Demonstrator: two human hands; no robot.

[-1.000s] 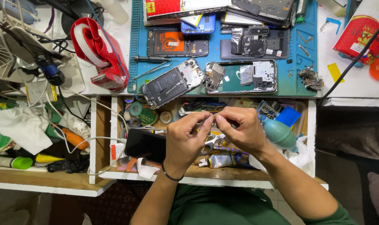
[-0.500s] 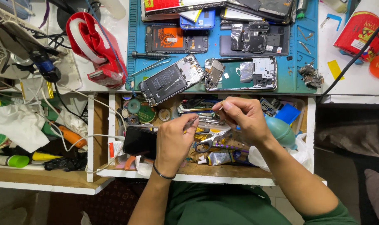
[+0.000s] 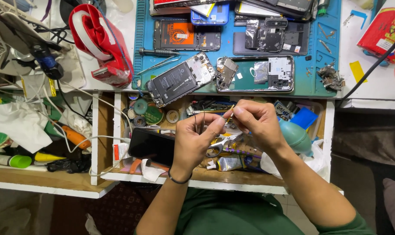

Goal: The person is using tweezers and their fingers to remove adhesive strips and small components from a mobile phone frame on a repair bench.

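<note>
Both hands meet over the open drawer. Left hand: grip pinched shut on a thin dark wire, looped upward. Right hand: fingertips closed on a small yellowish strip, just beside the wire. Scissors lie under the hands, black phone to their left. Opened phones on blue mat across the tabletop

A white-topped counter carries a blue rubber work mat. Below it, an open wooden drawer and a wooden side shelf jut out. Dark patterned floor lies beneath, under even, bright light.
</note>
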